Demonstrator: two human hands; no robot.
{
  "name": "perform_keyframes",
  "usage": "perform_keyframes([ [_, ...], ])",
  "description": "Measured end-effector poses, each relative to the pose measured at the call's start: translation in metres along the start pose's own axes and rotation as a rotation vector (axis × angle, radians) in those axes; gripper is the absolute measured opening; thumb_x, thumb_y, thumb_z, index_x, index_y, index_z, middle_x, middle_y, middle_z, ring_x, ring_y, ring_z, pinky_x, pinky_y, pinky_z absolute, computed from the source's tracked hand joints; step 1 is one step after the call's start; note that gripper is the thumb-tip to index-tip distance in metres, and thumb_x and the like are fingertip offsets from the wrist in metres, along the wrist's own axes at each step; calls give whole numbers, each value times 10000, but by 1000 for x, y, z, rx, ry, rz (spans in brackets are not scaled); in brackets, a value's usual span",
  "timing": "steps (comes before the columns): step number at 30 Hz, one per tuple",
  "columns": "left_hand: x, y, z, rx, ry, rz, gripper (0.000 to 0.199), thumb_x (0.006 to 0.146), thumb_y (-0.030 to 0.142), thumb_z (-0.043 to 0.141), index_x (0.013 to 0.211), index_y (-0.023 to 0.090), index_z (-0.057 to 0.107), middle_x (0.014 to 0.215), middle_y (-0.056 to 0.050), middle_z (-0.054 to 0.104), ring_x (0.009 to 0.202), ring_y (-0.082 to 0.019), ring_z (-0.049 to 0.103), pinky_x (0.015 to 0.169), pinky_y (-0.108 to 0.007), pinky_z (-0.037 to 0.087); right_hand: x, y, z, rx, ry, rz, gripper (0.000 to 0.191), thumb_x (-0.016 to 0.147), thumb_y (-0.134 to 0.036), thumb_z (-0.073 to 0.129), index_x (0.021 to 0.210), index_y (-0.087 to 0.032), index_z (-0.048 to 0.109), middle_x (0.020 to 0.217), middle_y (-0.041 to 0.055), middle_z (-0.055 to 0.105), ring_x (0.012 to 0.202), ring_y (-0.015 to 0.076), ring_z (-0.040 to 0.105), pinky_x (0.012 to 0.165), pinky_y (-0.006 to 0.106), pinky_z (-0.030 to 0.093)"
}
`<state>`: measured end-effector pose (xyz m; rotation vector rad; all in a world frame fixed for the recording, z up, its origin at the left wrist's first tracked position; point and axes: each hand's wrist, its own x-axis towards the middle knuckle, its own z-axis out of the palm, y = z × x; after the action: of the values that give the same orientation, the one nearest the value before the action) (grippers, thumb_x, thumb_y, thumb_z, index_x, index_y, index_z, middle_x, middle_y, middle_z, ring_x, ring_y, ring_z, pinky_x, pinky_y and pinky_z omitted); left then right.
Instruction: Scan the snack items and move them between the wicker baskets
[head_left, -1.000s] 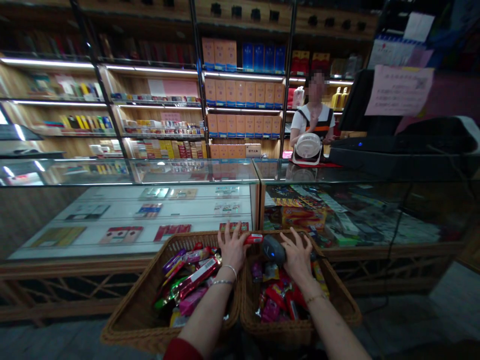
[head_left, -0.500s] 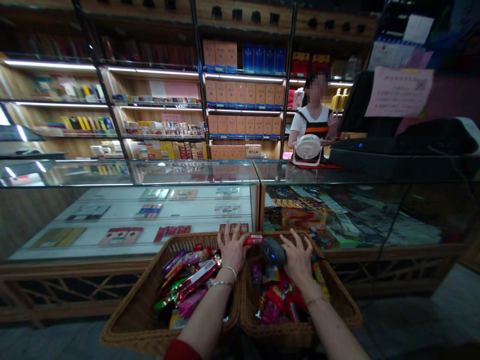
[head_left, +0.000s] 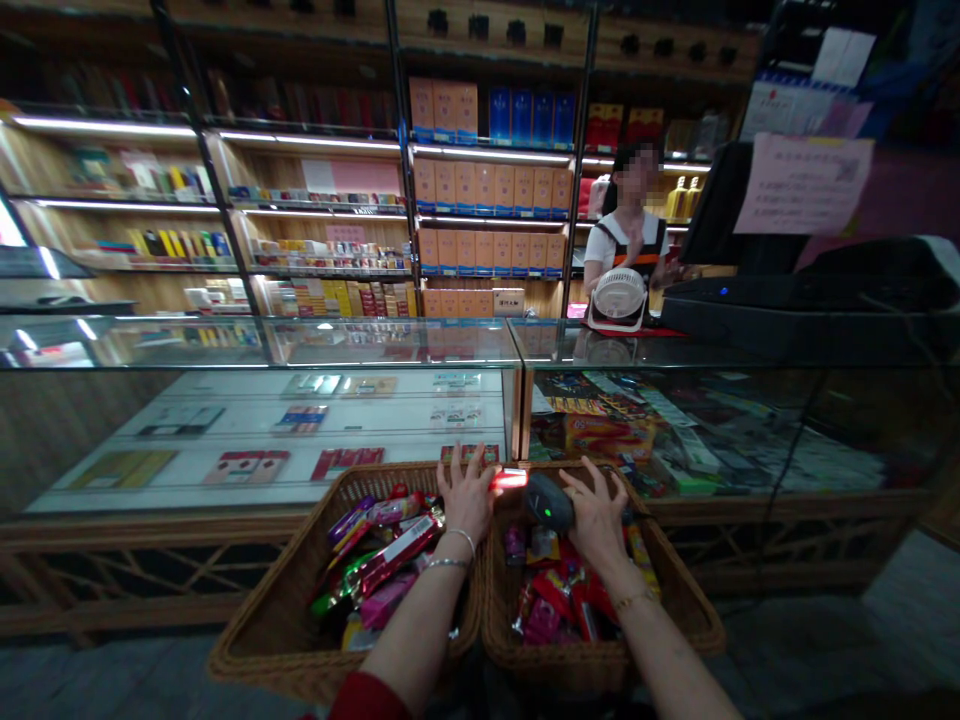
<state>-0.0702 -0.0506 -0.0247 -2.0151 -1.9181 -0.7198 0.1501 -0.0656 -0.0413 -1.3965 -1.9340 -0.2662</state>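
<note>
My left hand (head_left: 468, 497) grips a small red packet (head_left: 510, 479) by its left end, above the inner rims of two wicker baskets. Bright red light falls on the packet's label. My right hand (head_left: 597, 505) is wrapped round a dark barcode scanner (head_left: 548, 503), its head close to the packet and a green light glowing on top. Below my left arm, the left basket (head_left: 255, 625) holds several wrapped snacks, among them a long red foil pack (head_left: 401, 553). The right basket (head_left: 679, 590) has red and purple packets (head_left: 555, 600) in it.
Behind the baskets stands a glass display counter (head_left: 390, 345) with boxes inside. A white fan (head_left: 619, 298) and a dark monitor (head_left: 720, 215) are on its top. A person (head_left: 628, 235) stands behind it, before stocked shelves (head_left: 487, 190).
The scanner's light has turned from blue to green, and red light now shines on the packet. Both hands have stayed nearly in place. The person behind the counter has raised a hand.
</note>
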Motion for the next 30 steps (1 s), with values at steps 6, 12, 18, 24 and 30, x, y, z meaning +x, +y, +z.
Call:
perform_keyframes([
  [6, 1, 1, 0, -4, -4, -15, 397, 808, 327, 686, 1194, 416, 671, 1566, 30, 405, 1494, -375, 175, 1168, -649, 134, 1, 4, 4, 15, -11, -9, 306, 701, -78, 530, 886, -249, 703, 1266, 35, 688, 1418, 287, 332, 1128, 578, 87],
  [12, 1, 0, 1, -1, 10, -16, 395, 808, 304, 684, 1188, 411, 672, 1562, 27, 413, 1496, -371, 171, 1168, -647, 139, 2, 3, 4, -3, -22, 1, 318, 716, -80, 527, 918, -257, 698, 1397, 16, 594, 1430, 294, 306, 1123, 578, 119],
  [18, 1, 0, 0, 8, 8, -29, 390, 812, 297, 674, 1189, 401, 671, 1566, 14, 408, 1493, -371, 179, 1166, -648, 140, 2, -3, 3, -59, 7, 40, 310, 759, -105, 532, 959, -269, 703, 1434, 10, 559, 1436, 280, 307, 1124, 555, 147],
  [24, 3, 1, -3, -9, 24, -60, 343, 823, 345, 660, 1164, 376, 680, 1560, 8, 418, 1491, -367, 182, 1163, -653, 147, 3, -4, 3, -93, 35, 59, 312, 739, -104, 540, 958, -264, 695, 1414, 7, 579, 1425, 275, 327, 1117, 549, 166],
  [30, 7, 4, -19, -20, 8, -86, 333, 833, 368, 647, 1165, 355, 676, 1555, -22, 424, 1487, -389, 180, 1131, -683, 201, 9, -5, 2, -63, 63, 56, 334, 707, -81, 534, 944, -248, 699, 1379, 26, 610, 1408, 279, 335, 1107, 545, 156],
])
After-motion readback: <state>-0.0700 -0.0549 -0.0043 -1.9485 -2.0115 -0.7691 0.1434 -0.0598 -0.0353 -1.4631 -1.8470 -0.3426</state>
